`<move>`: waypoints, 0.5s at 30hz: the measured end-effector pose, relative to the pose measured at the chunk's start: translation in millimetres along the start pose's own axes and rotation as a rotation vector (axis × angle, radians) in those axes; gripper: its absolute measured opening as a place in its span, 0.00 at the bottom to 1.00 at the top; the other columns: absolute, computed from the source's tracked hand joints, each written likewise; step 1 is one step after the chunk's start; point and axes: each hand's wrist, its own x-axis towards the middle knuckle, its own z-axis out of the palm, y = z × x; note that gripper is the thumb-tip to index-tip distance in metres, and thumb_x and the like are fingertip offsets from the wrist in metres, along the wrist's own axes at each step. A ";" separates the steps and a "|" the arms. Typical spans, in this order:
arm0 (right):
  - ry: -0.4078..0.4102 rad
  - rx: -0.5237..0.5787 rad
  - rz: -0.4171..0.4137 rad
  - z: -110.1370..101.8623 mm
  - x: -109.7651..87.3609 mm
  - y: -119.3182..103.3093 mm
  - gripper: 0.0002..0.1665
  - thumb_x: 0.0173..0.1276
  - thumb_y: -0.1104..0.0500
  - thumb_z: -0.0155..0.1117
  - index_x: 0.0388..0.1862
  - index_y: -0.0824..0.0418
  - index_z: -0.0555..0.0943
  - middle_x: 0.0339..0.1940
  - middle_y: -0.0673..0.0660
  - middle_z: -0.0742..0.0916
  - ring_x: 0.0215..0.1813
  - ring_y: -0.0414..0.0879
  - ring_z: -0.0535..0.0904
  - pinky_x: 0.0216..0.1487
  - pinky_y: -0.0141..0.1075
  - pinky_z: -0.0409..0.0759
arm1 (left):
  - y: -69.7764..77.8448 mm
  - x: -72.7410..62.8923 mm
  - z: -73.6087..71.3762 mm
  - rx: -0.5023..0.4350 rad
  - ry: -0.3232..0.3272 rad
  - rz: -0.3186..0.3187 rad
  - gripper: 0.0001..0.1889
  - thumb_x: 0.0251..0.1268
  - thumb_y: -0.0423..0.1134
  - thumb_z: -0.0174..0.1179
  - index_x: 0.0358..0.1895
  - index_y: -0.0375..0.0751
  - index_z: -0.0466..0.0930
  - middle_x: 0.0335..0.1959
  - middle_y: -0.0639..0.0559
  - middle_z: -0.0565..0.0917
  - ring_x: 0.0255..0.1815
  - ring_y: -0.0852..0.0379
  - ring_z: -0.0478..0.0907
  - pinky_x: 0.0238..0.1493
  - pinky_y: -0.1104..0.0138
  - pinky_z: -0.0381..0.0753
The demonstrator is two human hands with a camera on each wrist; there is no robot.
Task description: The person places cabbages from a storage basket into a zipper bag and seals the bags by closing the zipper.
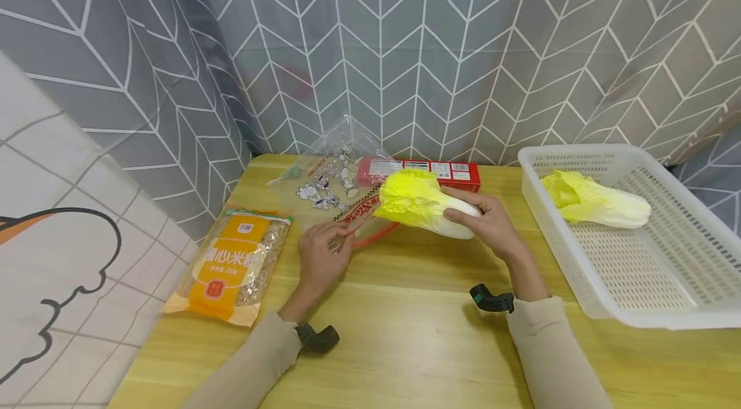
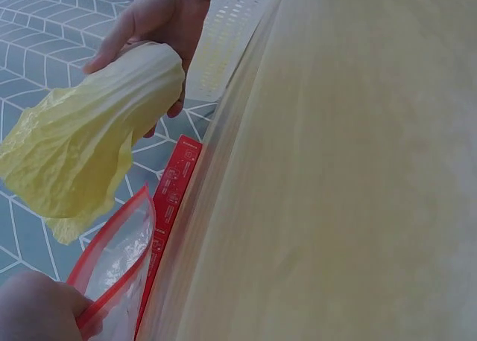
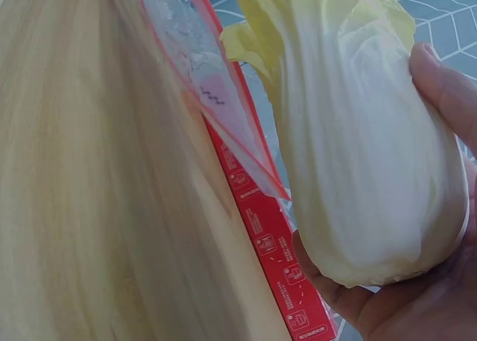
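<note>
My right hand [image 1: 485, 221] grips a napa cabbage [image 1: 425, 204] by its white base, its yellow leafy end pointing left. The cabbage is held above a clear zip bag [image 1: 330, 187] with cartoon print and a red zip edge. In the left wrist view the bag's mouth [image 2: 119, 244] gapes below the leaves. My left hand [image 1: 325, 253] pinches the bag's red rim near its front edge. The right wrist view shows the white stalk side of the cabbage [image 3: 358, 132] between thumb and fingers.
A red box [image 1: 463, 175] lies behind the bag. To the left is an orange-labelled packet [image 1: 228, 267] of dry food. A white perforated basket [image 1: 602, 293] on the right holds another napa cabbage [image 1: 613, 206]. A patterned curtain [image 1: 405, 42] hangs behind the wooden table [image 1: 405, 345].
</note>
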 end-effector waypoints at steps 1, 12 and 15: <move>-0.002 -0.002 0.001 0.5 0.2 0.3 0.30 0.69 0.55 0.71 0.69 0.53 0.79 0.63 0.45 0.85 0.48 0.36 0.81 0.45 0.28 0.81 | 0.4 -0.5 -0.6 0.000 -0.010 -0.017 0.03 0.56 0.36 0.73 0.31 0.41 0.90 0.44 0.46 0.91 0.50 0.43 0.86 0.64 0.44 0.72; -0.040 0.017 -0.051 5.1 -3.6 0.7 0.30 0.65 0.60 0.74 0.67 0.58 0.80 0.67 0.52 0.84 0.62 0.31 0.79 0.55 0.25 0.79 | 3.3 -0.8 -1.7 0.007 -0.013 -0.069 0.05 0.62 0.38 0.70 0.30 0.42 0.88 0.44 0.46 0.91 0.49 0.43 0.86 0.65 0.41 0.67; -0.076 0.003 -0.036 7.8 -2.9 2.8 0.29 0.64 0.60 0.75 0.65 0.56 0.82 0.67 0.52 0.84 0.61 0.33 0.80 0.52 0.27 0.81 | 3.9 -0.5 -2.1 -0.017 -0.011 -0.083 0.06 0.65 0.37 0.68 0.29 0.43 0.86 0.43 0.47 0.92 0.48 0.44 0.87 0.66 0.42 0.67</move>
